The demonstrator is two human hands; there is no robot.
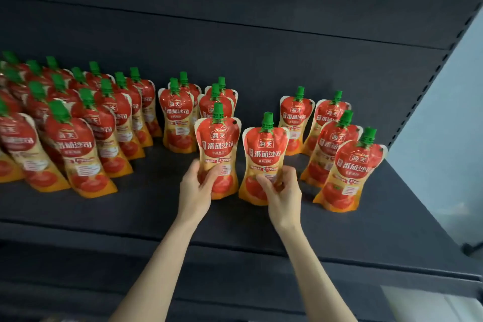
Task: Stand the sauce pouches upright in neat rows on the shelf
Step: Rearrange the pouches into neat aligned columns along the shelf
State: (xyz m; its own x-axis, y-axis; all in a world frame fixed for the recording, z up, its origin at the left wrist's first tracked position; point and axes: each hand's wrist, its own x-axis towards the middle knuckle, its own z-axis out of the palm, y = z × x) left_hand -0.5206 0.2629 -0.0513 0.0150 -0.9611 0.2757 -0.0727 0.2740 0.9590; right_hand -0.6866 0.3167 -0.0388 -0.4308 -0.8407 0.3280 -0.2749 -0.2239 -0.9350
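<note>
Head view: left hand grips one pouch, right hand grips another pouch, fingers closed around each; four pouches stand right on shelf

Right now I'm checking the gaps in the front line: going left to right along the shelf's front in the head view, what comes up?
Packed pouch rows → pouch in the left hand → pouch in the right hand → front pouch of the right-end group.

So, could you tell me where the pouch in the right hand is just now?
In the head view, it stands centre-right on the dark shelf, beside the left hand's pouch.
</note>
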